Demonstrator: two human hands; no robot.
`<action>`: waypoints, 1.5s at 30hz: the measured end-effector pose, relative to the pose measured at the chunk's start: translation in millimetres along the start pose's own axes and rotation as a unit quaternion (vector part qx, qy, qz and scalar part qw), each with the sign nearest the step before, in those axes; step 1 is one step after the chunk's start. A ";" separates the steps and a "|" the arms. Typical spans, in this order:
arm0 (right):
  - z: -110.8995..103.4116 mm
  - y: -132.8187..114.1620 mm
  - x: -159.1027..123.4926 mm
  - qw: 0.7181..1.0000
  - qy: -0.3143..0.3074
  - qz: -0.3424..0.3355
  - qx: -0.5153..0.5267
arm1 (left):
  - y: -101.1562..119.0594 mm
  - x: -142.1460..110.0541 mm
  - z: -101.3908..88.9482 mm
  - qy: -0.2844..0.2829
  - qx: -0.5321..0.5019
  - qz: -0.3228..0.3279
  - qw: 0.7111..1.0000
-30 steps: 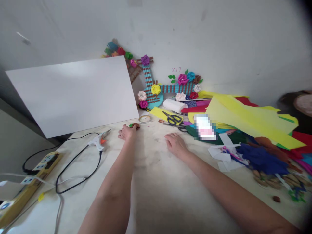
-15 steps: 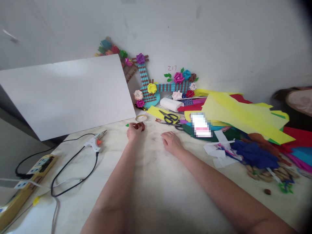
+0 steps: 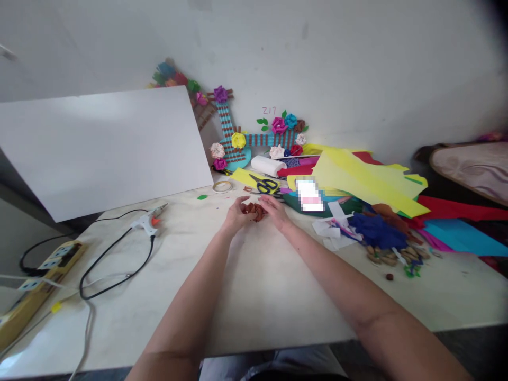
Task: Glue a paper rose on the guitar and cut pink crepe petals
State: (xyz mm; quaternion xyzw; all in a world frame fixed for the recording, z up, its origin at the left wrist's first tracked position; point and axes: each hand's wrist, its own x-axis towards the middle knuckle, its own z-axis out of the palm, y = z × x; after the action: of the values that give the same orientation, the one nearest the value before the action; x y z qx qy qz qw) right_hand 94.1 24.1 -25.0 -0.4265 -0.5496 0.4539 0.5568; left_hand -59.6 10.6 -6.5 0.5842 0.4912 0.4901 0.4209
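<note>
A crumpled brown paper flower point(image 3: 256, 211) sits between my two hands, low over the table. My left hand point(image 3: 237, 215) grips its left side with thumb and fingers. From the right, my right hand point(image 3: 275, 211) closes its fingers against the opposite edge. Part of the flower is hidden by the fingers. Just behind the hands lie black-handled scissors point(image 3: 265, 184) on yellow paper. A roll of tape point(image 3: 222, 186) and a green paper leaf point(image 3: 202, 197) rest to the left of them.
On the left are a white glue gun point(image 3: 146, 222) with a black cord, a power strip point(image 3: 59, 262) and a large white board point(image 3: 115, 153). Paper flower decorations point(image 3: 238, 141) lean on the wall. Coloured paper sheets point(image 3: 357, 172), a phone point(image 3: 310, 194) and blue scraps point(image 3: 377, 230) cover the right.
My left hand has carried the brown flower rightward, away from the green leaf. My right hand has come to the flower from its resting place on the table. The view has shifted slightly.
</note>
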 end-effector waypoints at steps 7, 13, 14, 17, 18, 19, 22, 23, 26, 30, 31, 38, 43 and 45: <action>-3.1 -26.3 -12.0 0.996 -0.063 0.062 0.033 | 2.9 -19.6 10.9 -0.045 -0.058 -0.013 0.997; -6.1 -42.8 -25.6 0.992 -0.003 0.108 0.062 | 1.6 -21.7 23.6 -0.036 -0.217 -0.050 0.974; -7.3 -45.0 -28.2 0.991 0.010 0.114 0.067 | 1.9 -21.4 25.8 -0.036 -0.230 -0.057 0.971; -12.3 -49.1 -35.7 0.988 0.038 0.121 0.083 | 3.8 -20.1 31.7 -0.044 -0.261 -0.079 0.961; -14.4 -49.3 -37.6 0.988 0.043 0.120 0.086 | 4.6 -19.6 33.5 -0.047 -0.273 -0.088 0.957; -16.6 -48.8 -38.9 0.988 0.046 0.117 0.089 | 5.5 -19.2 35.5 -0.052 -0.285 -0.097 0.952; -25.8 -43.6 -38.7 0.989 0.062 0.105 0.086 | 7.9 -18.5 42.8 -0.074 -0.318 -0.108 0.939; -30.3 -41.3 -37.1 0.989 0.072 0.101 0.076 | 8.8 -18.5 45.9 -0.081 -0.326 -0.107 0.936; -51.3 -36.5 -29.5 0.990 0.118 0.072 -0.013 | 12.1 -20.1 57.1 -0.078 -0.349 -0.109 0.927; -99.0 -43.3 -22.3 0.936 0.206 -0.014 -0.284 | 16.2 -24.2 72.5 -0.091 -0.364 -0.123 0.919; -113.2 -47.4 -22.1 0.906 0.225 -0.024 -0.358 | 16.7 -25.1 75.9 -0.102 -0.363 -0.122 0.918; -197.4 -67.3 -28.8 0.740 0.200 0.144 -0.625 | 14.5 -28.5 95.3 -0.140 -0.367 -0.142 0.909; -213.4 -58.1 -33.2 0.705 0.118 0.223 -0.662 | 16.8 -29.7 102.3 -0.159 -0.370 -0.136 0.905; -212.1 -54.4 -34.5 0.695 0.098 0.226 -0.675 | 18.4 -30.4 103.6 -0.154 -0.365 -0.141 0.907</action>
State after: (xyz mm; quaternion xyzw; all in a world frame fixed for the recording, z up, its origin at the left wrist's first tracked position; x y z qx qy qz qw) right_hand 308.6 -16.7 13.4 -0.8411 -0.5377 0.0283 0.0511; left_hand 44.4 -23.5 -10.6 0.3823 0.2842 0.4751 0.7398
